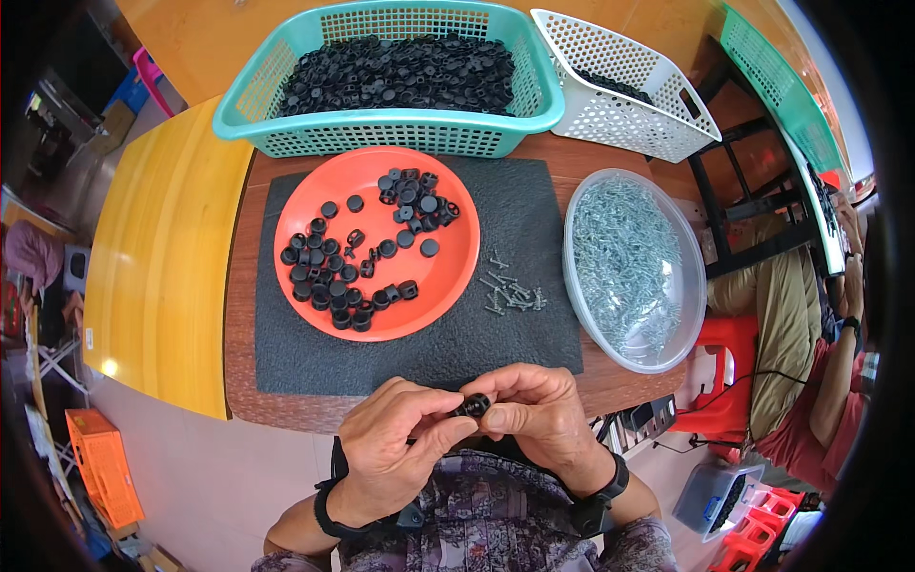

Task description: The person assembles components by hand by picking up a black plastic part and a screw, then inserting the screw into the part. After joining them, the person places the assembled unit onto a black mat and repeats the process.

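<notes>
Just off the table's near edge, my left hand (398, 434) and my right hand (536, 412) meet. Both pinch a small round black plastic part (476, 405) between thumbs and forefingers; its lower side is hidden by the fingers. Ahead of them an orange-red round plate (381, 164) holds several black caps and fittings in two loose groups. Right of the plate, a small pile of silver screws (515, 294) lies on the dark grey mat (315, 367). A clear oval tub (579, 296) full of similar screws stands farther right.
A teal basket (381, 127) heaped with black parts stands at the back, beside a white perforated basket (620, 124). The yellow wooden surface (157, 257) adjoins the brown table (240, 315) at left. On the right are a red stool (724, 372) and another person's arm (839, 372).
</notes>
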Demonstrator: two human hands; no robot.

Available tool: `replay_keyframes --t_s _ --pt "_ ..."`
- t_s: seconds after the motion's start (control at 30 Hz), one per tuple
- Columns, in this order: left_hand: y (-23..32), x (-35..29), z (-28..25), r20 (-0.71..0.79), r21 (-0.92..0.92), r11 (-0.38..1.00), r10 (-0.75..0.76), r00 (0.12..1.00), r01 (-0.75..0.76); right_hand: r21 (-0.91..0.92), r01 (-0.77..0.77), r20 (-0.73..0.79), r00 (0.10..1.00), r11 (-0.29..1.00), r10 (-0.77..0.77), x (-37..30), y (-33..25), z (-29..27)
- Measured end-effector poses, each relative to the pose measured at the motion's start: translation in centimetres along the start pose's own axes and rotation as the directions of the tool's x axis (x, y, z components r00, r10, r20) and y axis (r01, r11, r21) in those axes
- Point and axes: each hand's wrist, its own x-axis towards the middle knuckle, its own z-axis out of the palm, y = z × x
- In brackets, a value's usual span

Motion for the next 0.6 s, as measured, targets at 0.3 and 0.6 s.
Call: replay_keyframes --t_s 0.3,0.6 --pt "0.0 0.1 -0.1 0.026 0.029 0.999 0.022 0.999 -0.023 -0.052 0.034 -0.003 0.999 0.998 -0.034 0.0 0.2 0.0" --pt "-0.9 -0.2 -0.1 0.027 0.047 0.998 0.038 0.999 -0.039 -0.424 0.210 -0.032 0.969 0.881 -0.247 -0.5 0.1 1.2"
